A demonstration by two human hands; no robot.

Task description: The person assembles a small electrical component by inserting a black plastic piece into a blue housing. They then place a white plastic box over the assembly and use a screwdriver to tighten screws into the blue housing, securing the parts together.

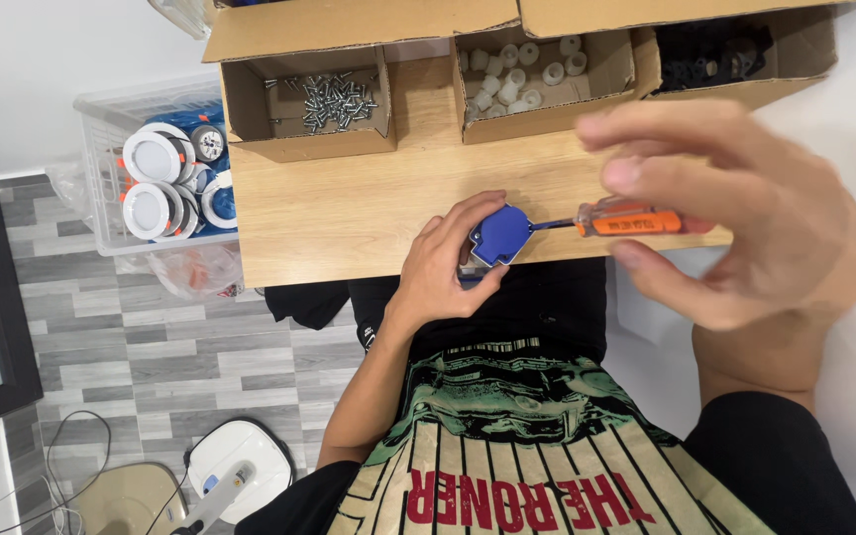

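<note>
A small blue plastic housing (500, 235) sits at the near edge of the wooden table (349, 203), pinched in the left hand (448, 267). The right hand (735, 213) closes its fingertips around an orange-handled screwdriver (626, 220), tip at the housing: apparently screw-driving, calling for steady alignment. Cardboard boxes (309, 99) line the far side, leaving open board to the left.

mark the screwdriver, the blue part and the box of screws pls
screwdriver (636, 220): head view, on its orange handle.
blue part (500, 235): head view, middle of its blue face.
box of screws (246, 104): head view, bare cardboard wall at its left.
</note>
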